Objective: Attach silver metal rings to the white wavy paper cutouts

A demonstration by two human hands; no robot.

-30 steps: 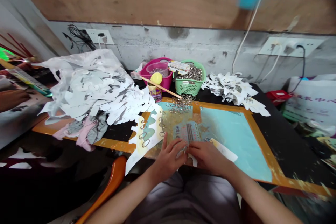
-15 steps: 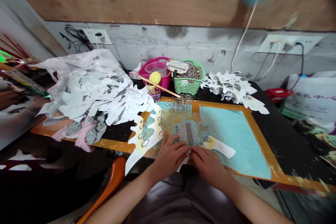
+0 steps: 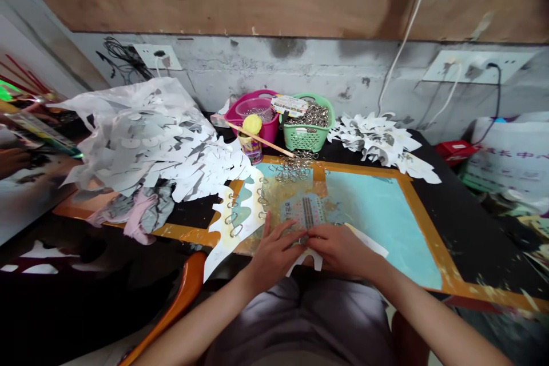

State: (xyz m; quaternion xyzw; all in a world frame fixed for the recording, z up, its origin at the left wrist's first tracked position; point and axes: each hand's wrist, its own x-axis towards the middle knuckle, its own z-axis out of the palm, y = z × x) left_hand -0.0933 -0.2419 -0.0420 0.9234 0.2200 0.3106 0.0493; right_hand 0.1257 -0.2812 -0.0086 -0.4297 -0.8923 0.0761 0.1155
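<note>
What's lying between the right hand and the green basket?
In the head view, a printed sheet and then a spill of metal rings lie between the right hand and the green basket.

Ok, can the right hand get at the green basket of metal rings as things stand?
Probably yes: the right hand has only the teal board and a spill of loose rings before the green basket.
</note>
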